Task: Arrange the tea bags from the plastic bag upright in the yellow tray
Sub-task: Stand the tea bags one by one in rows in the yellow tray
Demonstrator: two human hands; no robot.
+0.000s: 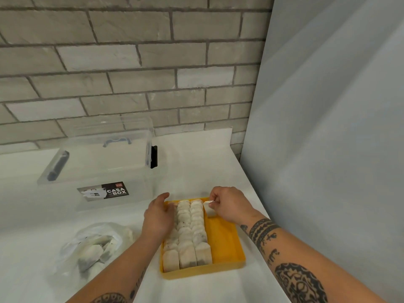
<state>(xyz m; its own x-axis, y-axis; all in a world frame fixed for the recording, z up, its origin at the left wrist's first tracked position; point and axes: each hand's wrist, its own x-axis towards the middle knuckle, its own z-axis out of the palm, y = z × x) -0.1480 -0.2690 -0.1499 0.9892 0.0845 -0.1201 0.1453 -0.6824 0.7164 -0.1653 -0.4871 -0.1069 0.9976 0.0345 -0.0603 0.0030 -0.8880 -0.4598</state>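
A yellow tray point(227, 241) sits on the white counter in front of me. Three rows of tea bags point(190, 232) stand upright in its left part; the right strip is bare yellow. My right hand point(229, 204) pinches one tea bag point(209, 208) at the tray's far end, at the head of the bare strip. My left hand point(158, 217) lies with straight fingers over the tray's left side, against the leftmost row. A crumpled clear plastic bag point(94, 248) with several tea bags inside lies to the left of the tray.
A clear plastic storage box point(105, 171) with a "CASA BOX" label and black latches stands behind and left of the tray. A grey brick wall runs along the back. A pale panel point(328, 149) rises along the counter's right edge.
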